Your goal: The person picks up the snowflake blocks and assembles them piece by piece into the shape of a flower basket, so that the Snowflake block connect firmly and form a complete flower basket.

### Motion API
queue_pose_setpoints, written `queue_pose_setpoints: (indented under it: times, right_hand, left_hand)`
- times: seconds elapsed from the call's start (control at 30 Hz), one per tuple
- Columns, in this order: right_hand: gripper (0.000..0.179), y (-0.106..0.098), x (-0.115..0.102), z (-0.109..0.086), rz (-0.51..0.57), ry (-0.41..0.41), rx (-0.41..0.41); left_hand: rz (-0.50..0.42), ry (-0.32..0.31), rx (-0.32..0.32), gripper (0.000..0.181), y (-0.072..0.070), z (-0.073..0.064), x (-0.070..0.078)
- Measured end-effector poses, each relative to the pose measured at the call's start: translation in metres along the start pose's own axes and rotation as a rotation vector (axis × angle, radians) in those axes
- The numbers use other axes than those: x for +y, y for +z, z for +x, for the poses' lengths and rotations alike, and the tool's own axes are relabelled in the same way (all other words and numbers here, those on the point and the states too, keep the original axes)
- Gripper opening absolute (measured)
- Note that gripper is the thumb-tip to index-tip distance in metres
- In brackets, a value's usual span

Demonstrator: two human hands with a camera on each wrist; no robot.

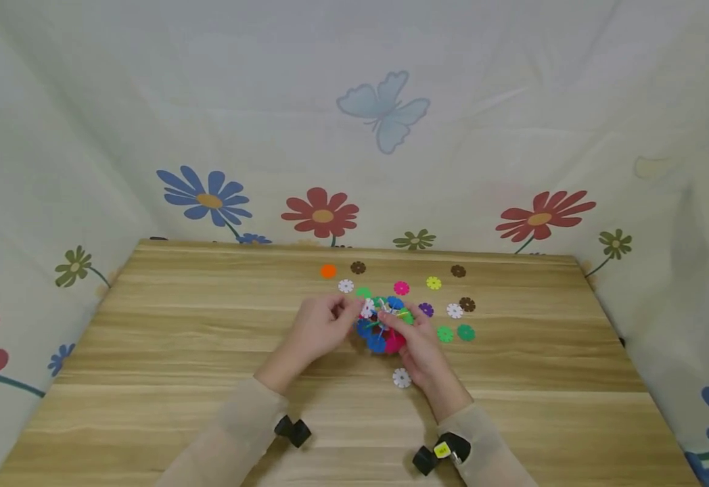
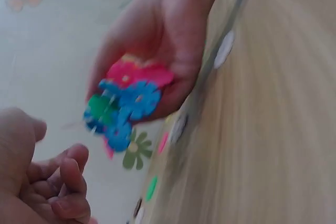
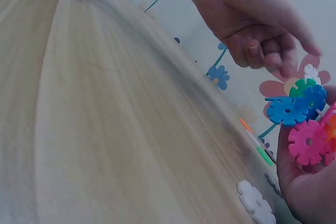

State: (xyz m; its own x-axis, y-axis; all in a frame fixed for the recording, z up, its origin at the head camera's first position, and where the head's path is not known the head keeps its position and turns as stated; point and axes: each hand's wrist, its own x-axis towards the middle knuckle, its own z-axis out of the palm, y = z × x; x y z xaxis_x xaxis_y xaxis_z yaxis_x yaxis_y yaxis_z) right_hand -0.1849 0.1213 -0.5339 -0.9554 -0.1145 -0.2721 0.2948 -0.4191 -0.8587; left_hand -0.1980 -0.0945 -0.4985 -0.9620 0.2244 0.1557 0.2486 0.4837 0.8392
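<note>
My right hand (image 1: 425, 348) holds a ball-like cluster of interlocked plastic snowflake discs (image 1: 377, 343), blue, pink, green and other colours, with the thumb over its top. At the cluster's left side stands a white snowflake disc (image 1: 368, 308), which also shows above a green one in the right wrist view. Beside that white disc is my left hand (image 1: 320, 329), its thumb and index finger apart and other fingers loosely bent. In the left wrist view a gap shows between the left fingertips (image 2: 79, 153) and the cluster.
Loose snowflake discs lie on the wooden table (image 1: 178, 352) behind and right of the cluster, among them an orange disc (image 1: 328, 271), a yellow disc (image 1: 433, 283) and a dark green disc (image 1: 466, 332). A white disc (image 1: 401, 377) lies nearer me. A flowered curtain (image 1: 482, 155) surrounds the table.
</note>
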Motion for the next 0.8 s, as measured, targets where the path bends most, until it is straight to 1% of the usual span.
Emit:
queue_pose_setpoints:
  times: [0.1, 0.17, 0.2, 0.23, 0.27, 0.33, 0.4, 0.43, 0.47, 0.5, 0.57, 0.67, 0.73, 0.8]
  right_hand:
    - [0.085, -0.003, -0.002, 0.002, 0.044, 0.007, 0.031]
    - [0.094, -0.005, -0.003, 0.003, 0.058, 0.013, 0.047]
    - [0.096, -0.006, -0.002, 0.003, 0.059, 0.013, 0.043]
    - [0.098, -0.007, -0.002, 0.004, 0.06, 0.014, 0.042]
    - [0.101, -0.008, -0.002, 0.003, 0.063, 0.014, 0.039]
    - [0.104, -0.009, 0.0, 0.003, 0.063, 0.01, 0.033]
    - [0.105, -0.009, 0.001, 0.003, 0.066, 0.006, 0.029]
    - [0.106, -0.01, 0.001, 0.004, 0.065, 0.007, 0.033]
    - [0.107, -0.01, 0.002, 0.004, 0.068, 0.008, 0.035]
    - [0.108, -0.01, 0.002, 0.004, 0.065, 0.008, 0.038]
    - [0.108, -0.011, 0.001, 0.005, 0.065, 0.011, 0.043]
    - [0.11, -0.011, 0.001, 0.005, 0.074, 0.016, 0.049]
    - [0.111, -0.011, 0.001, 0.004, 0.079, 0.014, 0.047]
    - [0.112, -0.01, 0.001, 0.004, 0.08, 0.013, 0.042]
  left_hand:
    - [0.049, -0.06, 0.07, 0.024, -0.012, 0.01, -0.012]
    - [0.102, -0.093, 0.082, 0.017, -0.017, 0.017, -0.023]
    - [0.148, -0.084, 0.083, 0.016, -0.015, 0.024, -0.037]
    - [0.19, -0.076, 0.069, 0.019, -0.015, 0.028, -0.042]
    - [0.239, -0.049, 0.056, 0.024, -0.012, 0.033, -0.053]
    - [0.322, -0.019, 0.01, 0.034, -0.006, 0.041, -0.061]
    - [0.413, 0.013, -0.02, 0.041, 0.001, 0.048, -0.065]
    - [0.449, 0.016, -0.043, 0.044, 0.001, 0.048, -0.057]
    - [0.485, 0.025, -0.056, 0.043, 0.003, 0.051, -0.056]
    - [0.507, 0.017, -0.075, 0.042, 0.003, 0.053, -0.05]
    - [0.536, 0.021, -0.085, 0.038, 0.004, 0.056, -0.047]
    - [0.525, 0.005, -0.089, 0.027, 0.003, 0.059, -0.047]
    - [0.491, -0.004, -0.089, 0.025, 0.004, 0.061, -0.056]
    - [0.446, -0.011, -0.099, 0.021, 0.004, 0.058, -0.063]
